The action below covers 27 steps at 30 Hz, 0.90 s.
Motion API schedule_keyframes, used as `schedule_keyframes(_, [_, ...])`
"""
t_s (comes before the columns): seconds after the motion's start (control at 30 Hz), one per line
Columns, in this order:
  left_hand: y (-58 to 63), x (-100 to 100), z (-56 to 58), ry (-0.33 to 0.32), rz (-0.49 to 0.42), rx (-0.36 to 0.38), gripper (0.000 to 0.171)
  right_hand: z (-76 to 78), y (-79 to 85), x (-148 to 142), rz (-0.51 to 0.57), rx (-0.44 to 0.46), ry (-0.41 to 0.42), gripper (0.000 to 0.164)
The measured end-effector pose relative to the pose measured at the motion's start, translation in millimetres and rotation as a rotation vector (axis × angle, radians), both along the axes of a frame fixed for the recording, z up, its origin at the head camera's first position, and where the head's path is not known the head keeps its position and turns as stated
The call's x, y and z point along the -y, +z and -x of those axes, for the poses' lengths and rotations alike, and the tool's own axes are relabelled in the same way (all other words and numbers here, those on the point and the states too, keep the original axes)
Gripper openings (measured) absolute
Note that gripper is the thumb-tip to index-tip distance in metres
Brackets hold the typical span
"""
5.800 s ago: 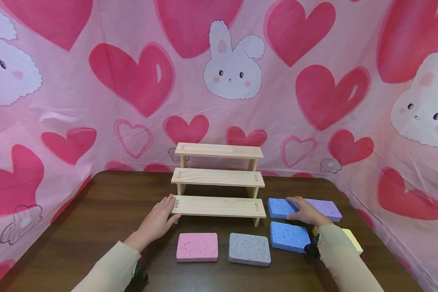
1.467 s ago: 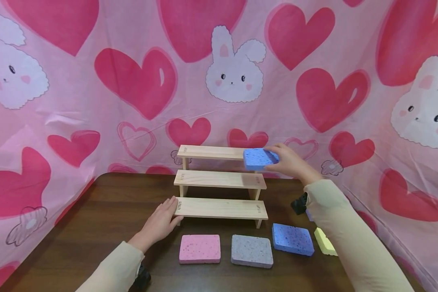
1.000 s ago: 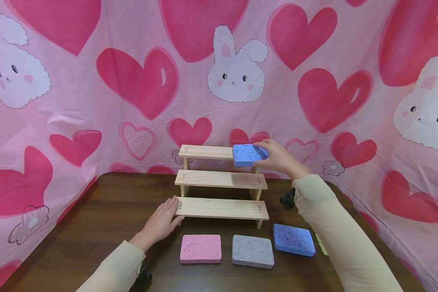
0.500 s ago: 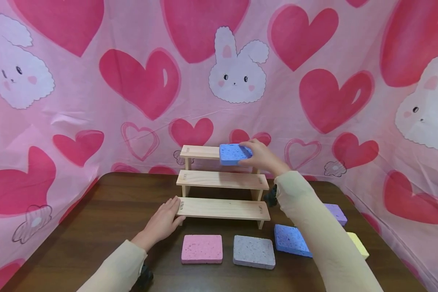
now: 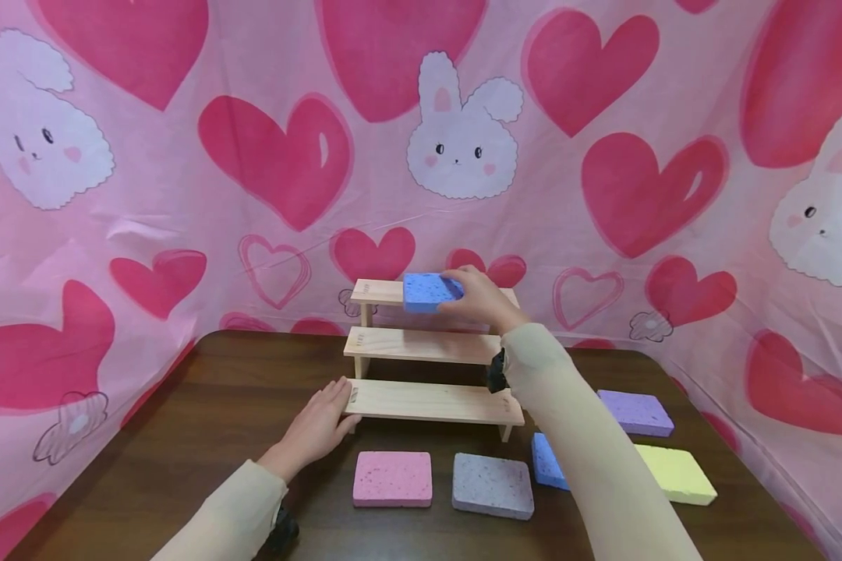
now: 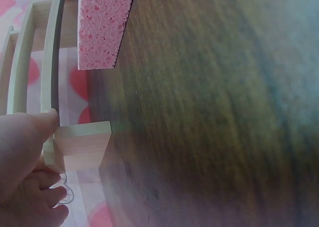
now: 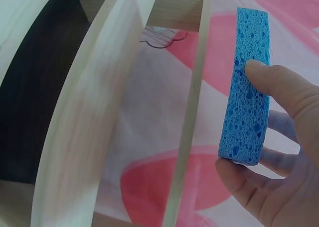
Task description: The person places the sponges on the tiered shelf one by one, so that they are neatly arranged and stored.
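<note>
My right hand [image 5: 484,300] holds a light blue sponge [image 5: 429,293] by its right end, thumb at the front edge and fingers at the back. In the right wrist view the sponge [image 7: 245,87] is raised apart from the top board of the three-tier wooden stand [image 5: 421,343]. At the left end of the stand's lowest board, my left hand [image 5: 316,425] grips the wood. The left wrist view puts its thumb [image 6: 47,121] on the front edge, with the other fingers curled around the board's end.
On the dark wooden table [image 5: 252,389], a pink sponge [image 5: 393,478] and a grey sponge [image 5: 493,485] lie before the stand. A darker blue sponge [image 5: 547,461] is partly hidden by my right sleeve. Purple [image 5: 635,412] and yellow [image 5: 677,474] sponges lie further right. A pink patterned cloth [image 5: 393,156] hangs behind.
My right hand has lifted the light blue sponge from the table on the right and carried it left along the top tier. The left hand has stayed on the lowest board.
</note>
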<state>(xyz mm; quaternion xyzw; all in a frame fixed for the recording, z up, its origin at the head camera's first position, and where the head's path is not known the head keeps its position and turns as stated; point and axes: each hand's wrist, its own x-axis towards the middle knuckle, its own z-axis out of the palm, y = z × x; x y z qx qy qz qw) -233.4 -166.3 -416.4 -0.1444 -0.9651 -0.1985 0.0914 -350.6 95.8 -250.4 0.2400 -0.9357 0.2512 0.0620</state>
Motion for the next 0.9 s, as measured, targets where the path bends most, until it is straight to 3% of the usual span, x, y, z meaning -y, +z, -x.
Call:
schedule_keyframes(0.17, [-0.5, 0.5, 0.4, 0.000, -0.001, 0.001, 0.066, 0.8, -5.2, 10.5, 0.027, 0.045, -0.028, 0.068])
schedule_keyframes(0.9, [-1.4, 0.0, 0.7, -0.001, 0.002, -0.017, 0.065, 13.1, -21.1, 37.5, 0.037, 0.030, -0.063, 0.062])
